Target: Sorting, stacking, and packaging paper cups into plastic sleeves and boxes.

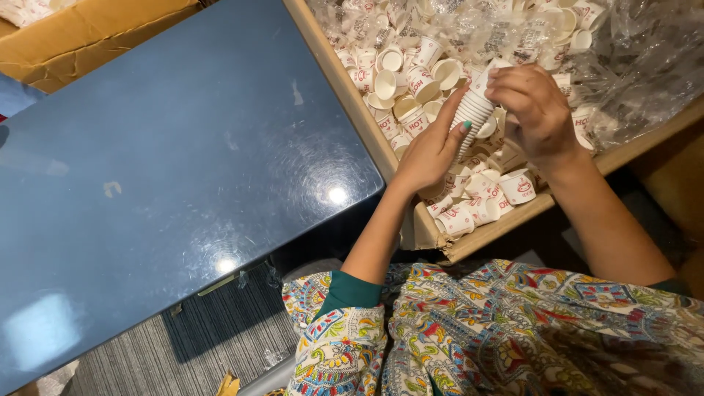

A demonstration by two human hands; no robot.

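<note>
A short nested stack of small white paper cups (pixel 475 111) is held between both hands over an open cardboard box (pixel 480 236). My left hand (pixel 431 150) cradles the stack from below and the left, fingers stretched along it. My right hand (pixel 535 110) closes over the stack's top end from the right. The box under them holds several loose white paper cups with red print (pixel 411 84), lying in all directions.
A dark blue glossy table top (pixel 176 169) fills the left. Crumpled clear plastic wrap (pixel 638 66) lies over the box's right part. A second cardboard box (pixel 81 33) sits at the top left. Grey carpet (pixel 213 337) and my patterned clothing (pixel 499 330) show below.
</note>
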